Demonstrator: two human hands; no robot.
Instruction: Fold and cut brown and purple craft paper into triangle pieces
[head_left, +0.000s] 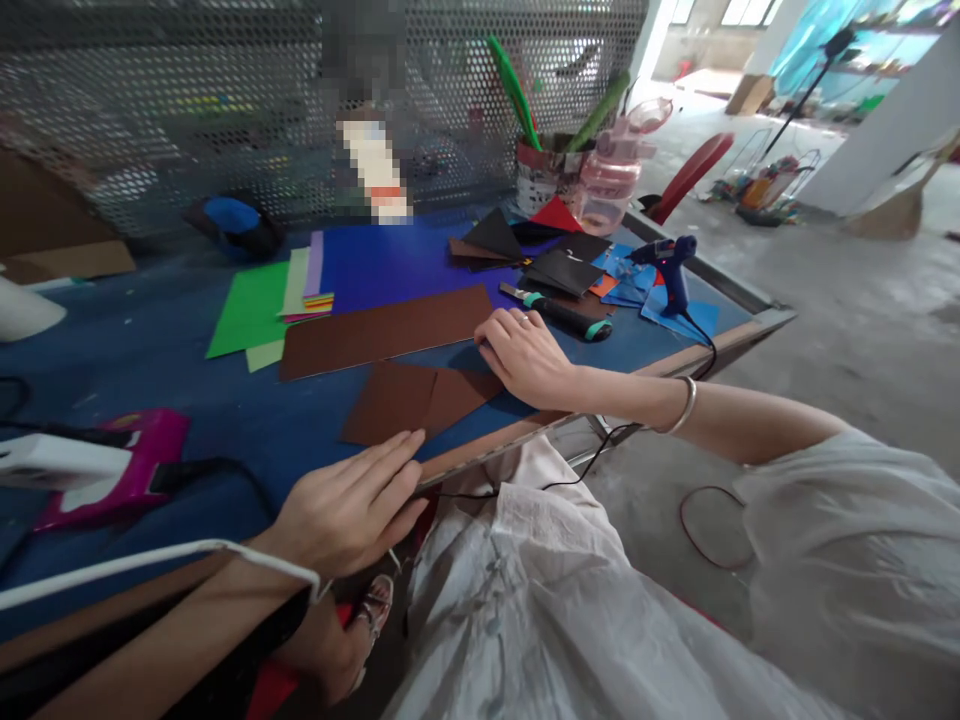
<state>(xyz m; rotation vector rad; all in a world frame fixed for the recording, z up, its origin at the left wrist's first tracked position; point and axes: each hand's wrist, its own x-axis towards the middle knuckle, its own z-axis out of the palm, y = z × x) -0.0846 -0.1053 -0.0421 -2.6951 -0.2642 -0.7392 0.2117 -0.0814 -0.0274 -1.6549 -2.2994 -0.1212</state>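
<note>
My left hand [349,505] lies palm down at the table's front edge, fingers stretched out. Its fingertips touch the lower edge of a brown sheet [390,395], which shows an angled crease or overlapping edge. Curled fingers close my right hand [525,355], resting at that sheet's right end; anything inside them is hidden. A longer brown strip [375,332] lies just beyond, its right end near my right knuckles. Behind that hand is a utility knife [566,312] with a black and teal handle. A bracelet [684,405] circles my right wrist.
Blue [390,260] and green [244,310] sheets lie at the back, with black pieces [559,270] to their right. A blue glue gun [673,275] stands near the right edge. A pink bottle [609,180] is behind. A magenta power strip [157,460] sits left. Another person's foot [375,605] shows below.
</note>
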